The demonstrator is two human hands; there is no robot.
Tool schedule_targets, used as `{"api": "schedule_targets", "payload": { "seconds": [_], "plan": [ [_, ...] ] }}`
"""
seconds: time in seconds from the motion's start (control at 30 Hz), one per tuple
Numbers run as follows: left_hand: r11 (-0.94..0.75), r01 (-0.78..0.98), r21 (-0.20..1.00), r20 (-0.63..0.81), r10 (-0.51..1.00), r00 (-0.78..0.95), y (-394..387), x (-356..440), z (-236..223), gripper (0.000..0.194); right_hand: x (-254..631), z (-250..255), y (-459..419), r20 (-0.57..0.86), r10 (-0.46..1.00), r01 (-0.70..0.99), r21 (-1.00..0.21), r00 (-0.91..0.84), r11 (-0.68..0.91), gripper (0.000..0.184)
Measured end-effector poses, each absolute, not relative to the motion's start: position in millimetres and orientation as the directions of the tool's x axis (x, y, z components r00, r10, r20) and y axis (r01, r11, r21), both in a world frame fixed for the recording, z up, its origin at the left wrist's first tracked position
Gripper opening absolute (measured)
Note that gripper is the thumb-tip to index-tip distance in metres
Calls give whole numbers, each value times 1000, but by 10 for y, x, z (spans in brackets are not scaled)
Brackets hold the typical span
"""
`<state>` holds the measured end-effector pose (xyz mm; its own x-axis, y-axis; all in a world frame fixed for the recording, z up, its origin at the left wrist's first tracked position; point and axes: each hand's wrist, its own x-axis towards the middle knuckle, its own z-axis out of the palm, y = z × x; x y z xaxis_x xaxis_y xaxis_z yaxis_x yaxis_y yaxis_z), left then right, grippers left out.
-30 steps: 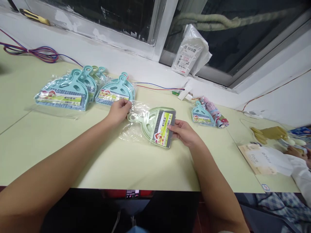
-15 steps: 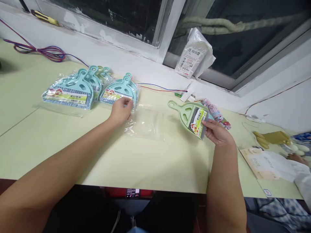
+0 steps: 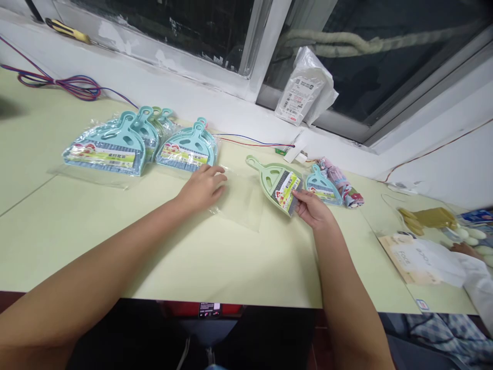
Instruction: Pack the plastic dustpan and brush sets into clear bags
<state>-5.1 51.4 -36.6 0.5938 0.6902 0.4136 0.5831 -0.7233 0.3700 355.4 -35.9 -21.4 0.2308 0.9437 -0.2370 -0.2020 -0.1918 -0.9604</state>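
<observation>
My right hand (image 3: 313,209) grips a green mini dustpan and brush set (image 3: 269,177) by its wide end, above the table. The set carries a colourful label, and its handle points to the upper left. My left hand (image 3: 205,188) hovers over a clear plastic bag (image 3: 244,208) lying flat, fingers apart; whether it touches the bag I cannot tell. Behind that hand lies a bagged blue dustpan set (image 3: 188,146). More bagged blue dustpan sets (image 3: 111,149) overlap at the left. Past my right hand sits another blue dustpan set (image 3: 321,186).
A folded patterned cloth item (image 3: 344,185) lies behind on the right. Red and blue wires (image 3: 77,87) run along the wall, and a screwdriver (image 3: 69,31) rests on the sill. A white package (image 3: 304,92) leans at the window. Another person's sleeve (image 3: 475,275) shows at far right.
My right hand has brought the green dustpan set left, uncovering the blue set behind it. My left hand has shifted slightly right and down over the bag, its fingers spreading.
</observation>
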Motion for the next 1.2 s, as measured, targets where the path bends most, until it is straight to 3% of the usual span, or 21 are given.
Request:
{"api": "schedule_targets", "payload": {
  "seconds": [0.07, 0.23, 0.47, 0.6, 0.7, 0.8, 0.97, 1.2],
  "plan": [
    [-742, 595, 309, 333, 670, 664, 464, -34, -384, 37, 3505, -232, -351, -246, 943, -211, -957, 223, -200, 18],
    [-756, 582, 299, 239, 650, 721, 349, 21, -431, 53, 3407, -267, -341, -266, 941, -235, -948, 211, -216, 19],
    [-707, 598, 378, 81, 669, 739, 342, 21, -526, 80, 3277, -284, -334, -291, 938, -246, -939, 191, -241, 18],
    [-690, 580, 432, 205, 702, 682, 357, 35, -429, 68, 3218, -255, -357, -304, 940, -226, -937, 153, -267, 17],
    [-622, 568, 540, 392, 782, 485, 375, 34, -288, 52, 3193, -232, -373, -303, 944, -204, -940, 130, -273, 19],
    [-575, 532, 621, 468, 817, 337, 393, 23, -218, 38, 3215, -234, -368, -310, 939, -195, -940, 147, -280, 18],
    [-608, 505, 612, 434, 792, 428, 391, 27, -281, 29, 3379, -298, -308, -328, 915, -215, -936, 236, -280, 12],
    [-678, 478, 558, 438, 730, 524, 359, 40, -279, 26, 3700, -375, -235, -226, 876, -264, -957, 425, -119, 14]
  ]
}}
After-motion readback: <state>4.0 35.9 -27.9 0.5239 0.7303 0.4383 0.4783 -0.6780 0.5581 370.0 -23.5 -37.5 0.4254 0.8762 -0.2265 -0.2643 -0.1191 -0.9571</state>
